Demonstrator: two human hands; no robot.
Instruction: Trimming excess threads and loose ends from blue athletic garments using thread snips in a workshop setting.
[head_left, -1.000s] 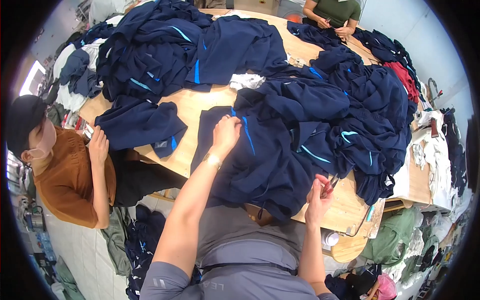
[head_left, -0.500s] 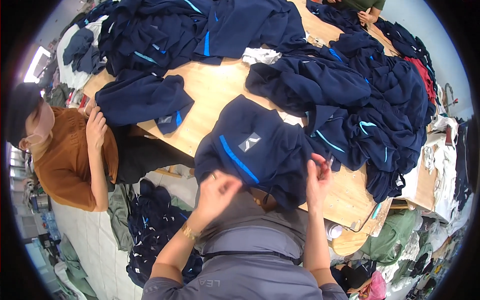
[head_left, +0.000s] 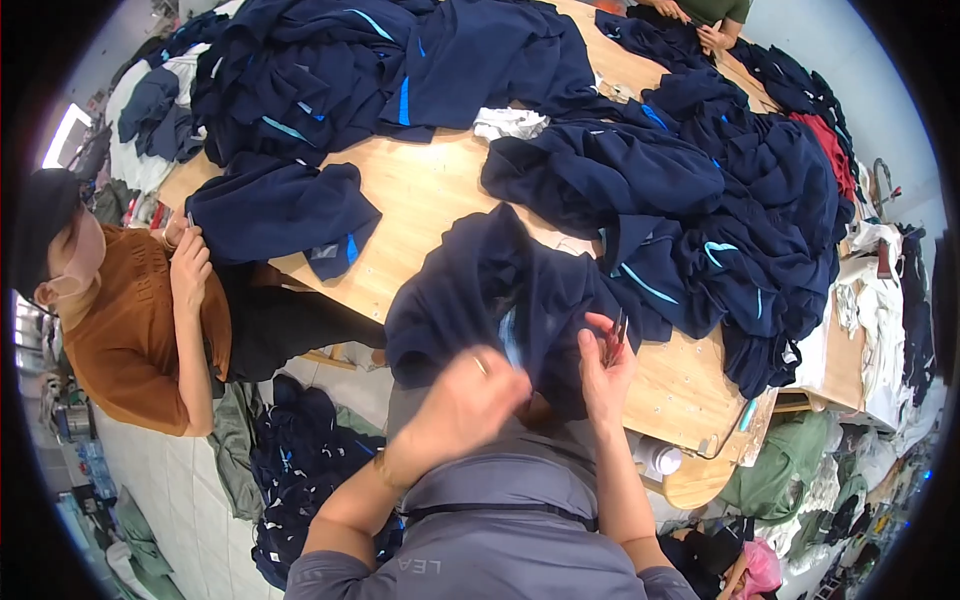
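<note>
A navy garment (head_left: 435, 300) lies bunched at the table's near edge in front of me, its front folded over so that only part of a blue stripe (head_left: 510, 335) shows. My left hand (head_left: 465, 395) is over the near side of this garment, fingers curled and smeared by motion; whether it grips the cloth I cannot make out. At the garment's right side, my right hand (head_left: 606, 375) is closed around a small pair of snips (head_left: 621, 330), whose dark points stick up past the fingers.
Heaps of navy garments (head_left: 640, 170) cover the right and far sides of the wooden table (head_left: 420, 190). A white cloth (head_left: 510, 123) lies between them. At left, a person in a brown shirt (head_left: 140, 320) handles another navy garment (head_left: 280, 210). Another person (head_left: 725, 20) works at the far right.
The garment before me has been folded over, hiding its light patch and most of the blue stripe. My left hand has moved right, and my right hand slightly left and down.
</note>
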